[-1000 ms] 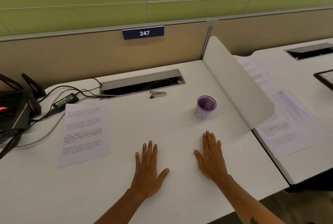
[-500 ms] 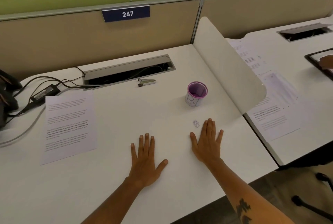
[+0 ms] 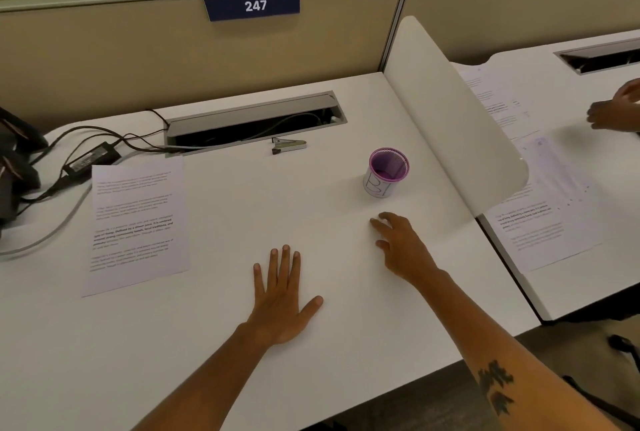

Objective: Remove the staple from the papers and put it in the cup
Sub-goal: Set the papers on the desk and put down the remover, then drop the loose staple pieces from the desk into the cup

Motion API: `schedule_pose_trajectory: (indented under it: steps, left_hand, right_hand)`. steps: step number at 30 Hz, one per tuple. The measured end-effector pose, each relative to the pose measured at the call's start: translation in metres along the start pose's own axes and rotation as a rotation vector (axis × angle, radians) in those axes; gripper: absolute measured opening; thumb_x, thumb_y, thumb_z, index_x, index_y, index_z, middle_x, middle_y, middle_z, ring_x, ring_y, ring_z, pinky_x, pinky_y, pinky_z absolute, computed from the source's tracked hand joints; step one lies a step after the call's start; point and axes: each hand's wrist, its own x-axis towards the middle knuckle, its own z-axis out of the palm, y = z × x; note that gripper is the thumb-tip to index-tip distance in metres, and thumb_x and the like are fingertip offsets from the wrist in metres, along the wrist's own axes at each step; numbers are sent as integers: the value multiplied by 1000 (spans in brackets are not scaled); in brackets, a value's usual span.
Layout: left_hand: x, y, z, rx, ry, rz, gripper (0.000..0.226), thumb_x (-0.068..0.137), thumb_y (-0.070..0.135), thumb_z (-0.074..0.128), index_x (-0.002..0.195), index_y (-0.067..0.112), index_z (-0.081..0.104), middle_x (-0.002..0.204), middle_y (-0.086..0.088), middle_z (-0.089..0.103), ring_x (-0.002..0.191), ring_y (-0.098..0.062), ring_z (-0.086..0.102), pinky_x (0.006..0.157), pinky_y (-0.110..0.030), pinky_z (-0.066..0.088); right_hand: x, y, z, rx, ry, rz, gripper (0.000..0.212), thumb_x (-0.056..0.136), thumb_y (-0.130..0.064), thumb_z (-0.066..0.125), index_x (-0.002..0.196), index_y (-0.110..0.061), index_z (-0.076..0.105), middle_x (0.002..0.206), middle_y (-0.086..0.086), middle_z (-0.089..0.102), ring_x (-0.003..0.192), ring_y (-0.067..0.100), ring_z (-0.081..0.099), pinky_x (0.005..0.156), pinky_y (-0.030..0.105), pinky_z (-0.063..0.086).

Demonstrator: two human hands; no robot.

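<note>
The printed papers (image 3: pixel 136 222) lie flat on the left of the white desk (image 3: pixel 214 344). A metal staple remover (image 3: pixel 289 146) rests near the cable slot. The purple-rimmed cup (image 3: pixel 386 171) stands upright to the right of centre. My left hand (image 3: pixel 280 292) lies flat, palm down, on the desk, holding nothing. My right hand (image 3: pixel 401 247) is just in front of the cup with its fingers bent down onto the desk and apart; nothing shows between them. No staple is visible; the spot under that hand is hidden.
An open cable slot (image 3: pixel 256 119) runs along the back. A power adapter (image 3: pixel 91 158) with cables lies at the far left. A white curved divider (image 3: pixel 450 119) stands right of the cup. Beyond it, other papers (image 3: pixel 554 205) and another person's hands (image 3: pixel 613 108).
My right hand has lifted from flat, curled its fingers and shifted forward over a small pale speck that lay by its fingertips. The left hand stays flat. The view has tilted down.
</note>
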Motion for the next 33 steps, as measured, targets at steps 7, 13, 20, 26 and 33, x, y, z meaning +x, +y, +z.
schedule_pose_trajectory:
  steps: [7,13,20,26,33]
  left_hand:
    - [0,0,0,8,-17,-10,99,90,81,5,156,19,-35,161,-2,-50,148,-24,-47,120,-58,-26]
    - [1,0,0,0,-22,-14,104,81,85,-6,156,20,-34,161,-3,-49,149,-24,-46,120,-58,-25]
    - [2,0,-1,0,-21,-11,104,80,85,-8,157,20,-34,162,-3,-48,149,-25,-45,120,-57,-25]
    - [2,0,-1,22,-37,-13,102,82,84,-5,156,20,-35,161,-4,-49,149,-26,-46,120,-58,-25]
    - [3,-1,-2,13,-49,-9,103,82,84,-3,156,20,-36,160,-4,-50,148,-26,-46,121,-61,-22]
  right_hand:
    - [6,16,4,-95,82,-148,32,89,6,72,119,-5,75,117,12,70,106,32,66,80,25,47]
    - [6,18,4,-169,103,-230,36,77,18,74,110,3,76,97,16,72,85,36,67,64,44,60]
    - [-2,4,20,-260,203,-191,27,70,23,68,90,5,68,86,18,63,77,33,58,58,43,55]
    - [2,-5,18,-103,252,-89,31,70,27,63,91,4,69,87,18,66,78,33,60,64,39,56]
    - [29,10,-28,1106,308,781,15,86,11,72,89,-3,77,94,17,76,77,24,69,75,26,64]
